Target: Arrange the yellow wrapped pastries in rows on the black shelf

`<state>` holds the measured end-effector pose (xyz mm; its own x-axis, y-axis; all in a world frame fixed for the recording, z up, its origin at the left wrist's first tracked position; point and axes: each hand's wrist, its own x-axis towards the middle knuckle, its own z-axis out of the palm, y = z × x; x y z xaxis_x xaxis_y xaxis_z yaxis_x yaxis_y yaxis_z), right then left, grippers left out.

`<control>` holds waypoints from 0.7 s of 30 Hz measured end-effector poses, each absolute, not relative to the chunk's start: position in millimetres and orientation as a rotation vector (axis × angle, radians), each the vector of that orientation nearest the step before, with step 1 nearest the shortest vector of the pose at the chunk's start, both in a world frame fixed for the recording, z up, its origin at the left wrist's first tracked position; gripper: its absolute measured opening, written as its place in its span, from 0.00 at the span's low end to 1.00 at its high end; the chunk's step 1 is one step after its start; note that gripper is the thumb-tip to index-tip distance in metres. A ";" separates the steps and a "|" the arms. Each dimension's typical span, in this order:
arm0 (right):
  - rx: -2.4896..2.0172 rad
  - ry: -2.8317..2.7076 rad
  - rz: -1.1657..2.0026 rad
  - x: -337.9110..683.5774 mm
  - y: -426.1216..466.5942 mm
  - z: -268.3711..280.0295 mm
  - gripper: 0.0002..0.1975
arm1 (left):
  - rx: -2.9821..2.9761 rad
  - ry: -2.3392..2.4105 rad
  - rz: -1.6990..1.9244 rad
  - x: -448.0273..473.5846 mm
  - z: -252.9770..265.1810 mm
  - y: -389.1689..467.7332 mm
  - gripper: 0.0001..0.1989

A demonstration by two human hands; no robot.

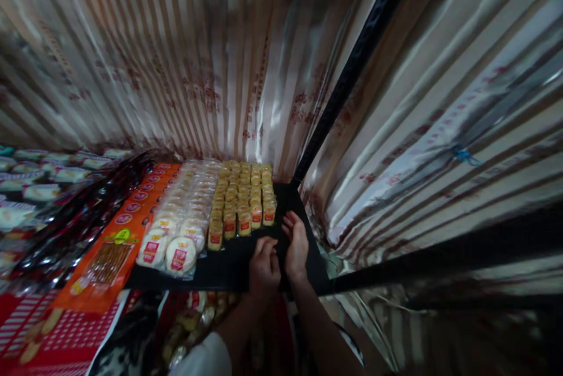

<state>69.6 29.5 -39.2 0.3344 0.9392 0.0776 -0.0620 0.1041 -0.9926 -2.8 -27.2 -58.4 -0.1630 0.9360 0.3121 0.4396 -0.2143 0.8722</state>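
Observation:
My left hand [264,267] hovers over or rests on the black shelf [220,275], its fingers curled inward; whatever they may hold is hidden. Beside it, my right hand [297,245] has its fingers stretched forward and slightly bent, palm turned to the left, with nothing visible in it. Ahead and to the left of both hands stand rows of small yellow wrapped cakes [243,194] with red labels on their front ends. Left of these cakes lie rows of round white pastries [180,256] in clear wrappers. Neither hand touches the rows.
Orange snack packets [108,267] and dark shiny packets [74,235] overlap farther left. A red basket [90,338] stands at the lower left, and wrapped goods [189,326] lie below the shelf. A black upright post [347,83] rises at the back corner before striped sheeting [211,59].

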 end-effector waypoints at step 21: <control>-1.647 -2.114 1.308 20.7 -159.4 -138.8 0.16 | 1.678 2.220 0.176 -123.7 -117.0 -198.4 0.16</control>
<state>20.7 -159.4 -138.8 -0.3812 0.8477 -0.3690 0.7084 0.0113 -0.7057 -123.7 -198.4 -117.0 -0.2367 0.9504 -0.2017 0.9066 0.2907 0.3058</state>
